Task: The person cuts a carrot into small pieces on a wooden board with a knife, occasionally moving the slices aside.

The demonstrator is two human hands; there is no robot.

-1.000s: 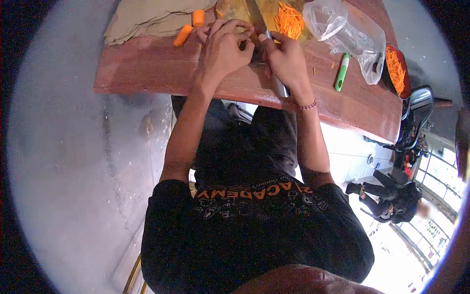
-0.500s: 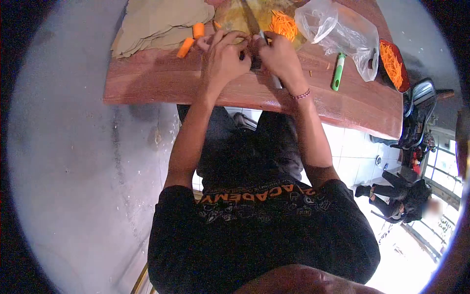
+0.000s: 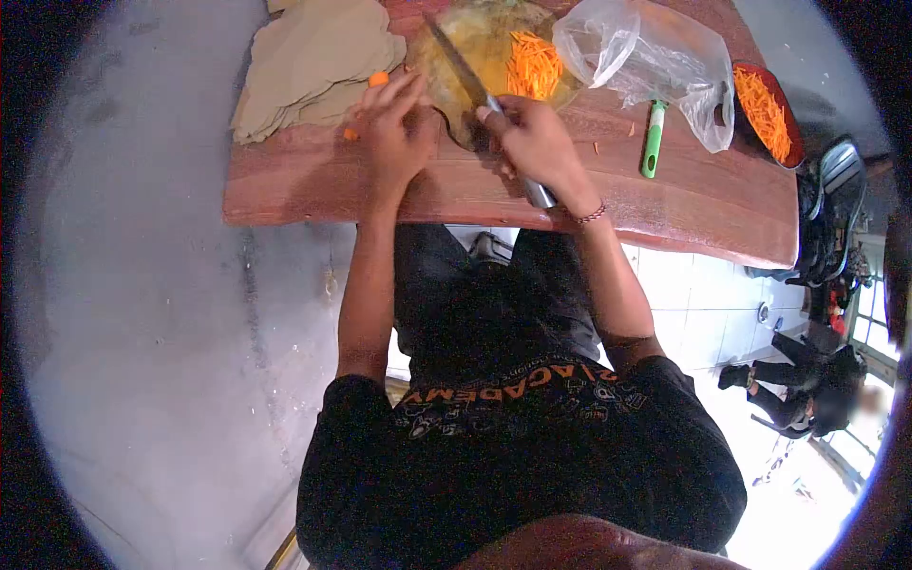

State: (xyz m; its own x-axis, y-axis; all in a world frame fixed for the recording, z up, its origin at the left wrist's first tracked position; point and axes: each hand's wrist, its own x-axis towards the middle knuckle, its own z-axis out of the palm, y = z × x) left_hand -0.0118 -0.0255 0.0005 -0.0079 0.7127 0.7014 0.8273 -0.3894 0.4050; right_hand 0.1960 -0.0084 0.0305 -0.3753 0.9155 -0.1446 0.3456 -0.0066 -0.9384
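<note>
My right hand (image 3: 537,142) is wrapped around the handle of a knife (image 3: 458,62). Its blade points up and to the left across a round, yellow-stained cutting board (image 3: 440,76). On the board's right side lies a pile of carrot strips (image 3: 534,68). My left hand (image 3: 396,138), its fingers stretched out, is over the table left of the board. Close to those fingers are a carrot piece (image 3: 379,79) and another bit of carrot (image 3: 351,135), both partly covered by the hand. Whether the fingers touch them is hard to see.
Brown flat sheets (image 3: 304,66) are stacked on the wooden table (image 3: 294,185) at left. Right of the board lie a clear plastic bag (image 3: 655,47), a green-handled peeler (image 3: 653,142) and a dark red dish (image 3: 796,142) of carrot strips. Another person (image 3: 807,380) sits at far right.
My left hand has left the board's near edge and moved left to the carrot pieces. The right hand, still gripping the knife, has drawn slightly nearer to me; more of the board shows.
</note>
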